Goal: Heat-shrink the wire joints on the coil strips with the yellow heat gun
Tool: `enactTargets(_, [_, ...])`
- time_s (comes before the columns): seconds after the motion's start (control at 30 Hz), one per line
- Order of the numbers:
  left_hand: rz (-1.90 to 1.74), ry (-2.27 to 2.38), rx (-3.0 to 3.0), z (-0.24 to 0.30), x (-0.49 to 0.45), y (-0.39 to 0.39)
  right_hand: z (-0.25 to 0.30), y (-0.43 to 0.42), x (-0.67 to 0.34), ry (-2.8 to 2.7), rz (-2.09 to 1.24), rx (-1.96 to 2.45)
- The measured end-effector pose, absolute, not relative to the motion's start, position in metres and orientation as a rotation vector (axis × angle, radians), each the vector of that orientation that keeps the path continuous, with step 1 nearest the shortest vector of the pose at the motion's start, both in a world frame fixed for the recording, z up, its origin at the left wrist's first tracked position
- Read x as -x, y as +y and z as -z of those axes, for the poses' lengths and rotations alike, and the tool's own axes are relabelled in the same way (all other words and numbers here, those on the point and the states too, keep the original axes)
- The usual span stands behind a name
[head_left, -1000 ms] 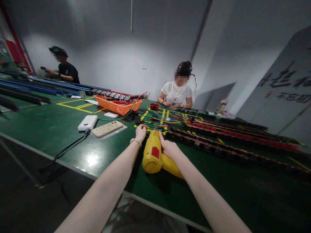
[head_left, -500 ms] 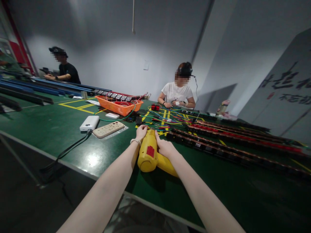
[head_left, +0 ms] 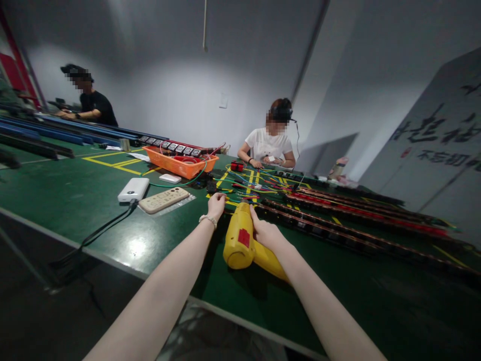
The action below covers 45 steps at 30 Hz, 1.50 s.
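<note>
A yellow heat gun with a red label lies on the green table, its nozzle pointing away from me. My right hand is wrapped round its body from the right side. My left hand is closed just left of the nozzle, pinching something small among the coloured wires; I cannot make out what. A light bracelet sits on my left wrist.
A white power bank with a black cable, a beige remote and an orange tray lie to the left. Long black-and-red strips run along the right. One person sits across the table, another at far left.
The heat gun and my right hand have shifted slightly right and nearer to me. My left hand stays closed by the nozzle.
</note>
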<state>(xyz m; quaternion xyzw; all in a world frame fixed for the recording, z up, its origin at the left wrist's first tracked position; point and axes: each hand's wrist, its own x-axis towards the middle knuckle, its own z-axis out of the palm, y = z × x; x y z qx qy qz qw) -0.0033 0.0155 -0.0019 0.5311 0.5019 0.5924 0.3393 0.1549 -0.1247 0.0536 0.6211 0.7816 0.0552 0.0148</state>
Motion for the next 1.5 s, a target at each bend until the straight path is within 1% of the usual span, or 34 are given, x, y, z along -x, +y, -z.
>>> enactTargets(0.33, [-1.574,1.281,-1.388,0.003,0.003,0.017,-0.059,-0.134,-0.169,2.348,-0.147,-2.009])
enactTargets(0.57, [-1.621,1.313,-1.423,-0.001,0.002,0.013,-0.057,-0.131,-0.168,2.428,-0.134,-1.974])
enactTargets(0.93, [-1.575,1.316,-1.389,-0.004,0.002,0.012,-0.057,-0.122,-0.149,2.478,-0.08,-1.936])
enactTargets(1.27, [-1.412,1.379,-1.504,-0.001,0.014,0.024,-0.051,-0.102,-0.117,2.643,-0.191,-1.832])
enactTargets(1.5, [-1.451,1.316,-1.435,-0.002,0.021,0.026,-0.049,-0.101,-0.118,2.745,-0.133,-1.791])
